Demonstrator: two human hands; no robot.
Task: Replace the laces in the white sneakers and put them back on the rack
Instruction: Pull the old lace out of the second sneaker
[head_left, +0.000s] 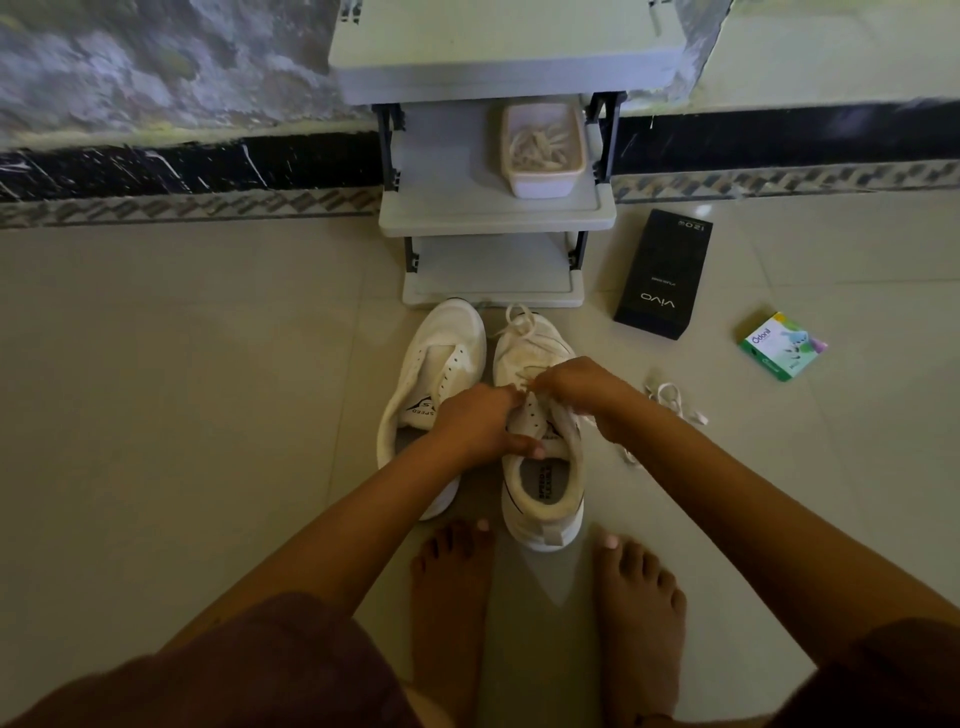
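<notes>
Sneakers (543, 512) sit on the floor (208, 364) before the rack (493, 218); my left hand (478, 421) grips the right one's soft upper, right hand (582, 389) pinches its lace (522, 325) (limp, light), and I'd hold it near the stiff tip

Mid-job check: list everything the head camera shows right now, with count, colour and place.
unlaced sneaker: one, white, on the floor in front of the rack
laced sneaker: one, white, just right of it, lace partly in
shoe lace: one, white, looped over that sneaker's toe
loose lace: one, white, floor right of the sneakers
rack: one, grey, against the wall
tub: one, whitish, rack's middle shelf, pale strips inside, probably laces
phone box: one, black, floor right of the rack
small carton: one, green, floor further right
feet: two, bare, behind the sneakers
left-hand grip: holds the laced sneaker's upper
right-hand grip: pinches its lace
</notes>
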